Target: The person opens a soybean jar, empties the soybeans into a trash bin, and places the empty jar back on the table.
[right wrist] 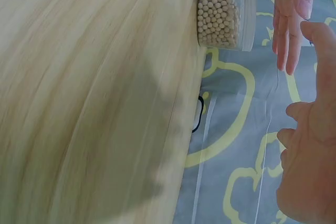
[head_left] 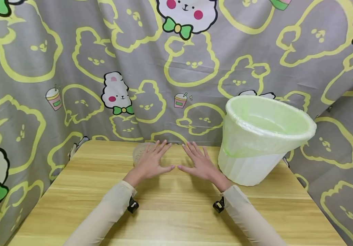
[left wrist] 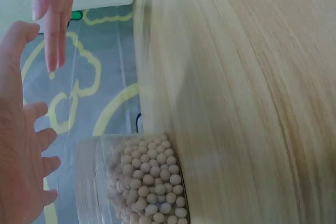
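Two hands of mine hung over the table near the middle of the frame, the left hand and the right hand both spread, fingers straight and fanned toward the top edge. My thumb tips pointed at each other, near but apart. The printed cups on the grey curtain carried a green label patch, its marks too small for me to read.

Just beyond my left hand, left of centre in the frame, stood a clear jar, partly hidden behind that hand in the head view. It stood upright on the table; in the left wrist view its base-to-lid axis ran sideways across the lower part, with the lid to the left and the base against the wood. Pale round beads were heaped inside. In the right wrist view I saw a gap between jar and left hand.

At the right of the frame, near my right wrist, a white bin stood with its mouth upward, its long axis leaning toward the upper right. A pale green liner lined it and folded over the rim. Black devices sat at both my cuffs, below the pale sleeves.
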Demonstrator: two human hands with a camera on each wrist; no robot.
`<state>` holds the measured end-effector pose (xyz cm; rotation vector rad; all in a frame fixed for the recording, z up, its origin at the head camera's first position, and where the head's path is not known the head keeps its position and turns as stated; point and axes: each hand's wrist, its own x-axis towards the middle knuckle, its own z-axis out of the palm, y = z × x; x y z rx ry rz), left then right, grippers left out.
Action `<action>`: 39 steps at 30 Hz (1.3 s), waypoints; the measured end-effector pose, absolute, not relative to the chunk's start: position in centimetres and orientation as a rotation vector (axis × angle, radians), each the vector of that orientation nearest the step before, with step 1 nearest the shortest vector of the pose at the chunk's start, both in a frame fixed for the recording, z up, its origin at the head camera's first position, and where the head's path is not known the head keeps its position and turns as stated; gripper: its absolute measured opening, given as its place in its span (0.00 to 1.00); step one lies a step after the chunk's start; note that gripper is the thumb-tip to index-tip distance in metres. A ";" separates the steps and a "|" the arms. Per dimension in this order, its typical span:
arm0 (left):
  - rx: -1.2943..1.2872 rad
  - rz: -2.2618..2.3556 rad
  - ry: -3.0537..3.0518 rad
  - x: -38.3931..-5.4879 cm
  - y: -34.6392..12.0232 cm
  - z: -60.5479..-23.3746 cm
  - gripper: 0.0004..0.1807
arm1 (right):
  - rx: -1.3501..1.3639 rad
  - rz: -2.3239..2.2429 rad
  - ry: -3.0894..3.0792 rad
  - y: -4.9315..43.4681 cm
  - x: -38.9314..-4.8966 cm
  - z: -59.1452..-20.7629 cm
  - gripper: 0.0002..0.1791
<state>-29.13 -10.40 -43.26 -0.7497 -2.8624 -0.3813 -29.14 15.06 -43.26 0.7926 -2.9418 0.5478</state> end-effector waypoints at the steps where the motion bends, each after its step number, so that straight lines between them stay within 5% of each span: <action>1: -0.746 -0.383 -2.860 -29.2 -10.5 -43.3 0.52 | 0.797 0.553 -2.937 15.0 -29.2 -43.3 0.51; 19: -0.594 -0.567 -2.782 -30.5 -14.8 -43.4 0.66 | 0.799 1.014 -2.833 11.1 -30.3 -44.6 0.57; 39: -0.463 -1.585 -2.741 -31.2 -20.4 -48.0 0.86 | 0.640 2.138 -2.566 6.3 -32.4 -47.7 0.58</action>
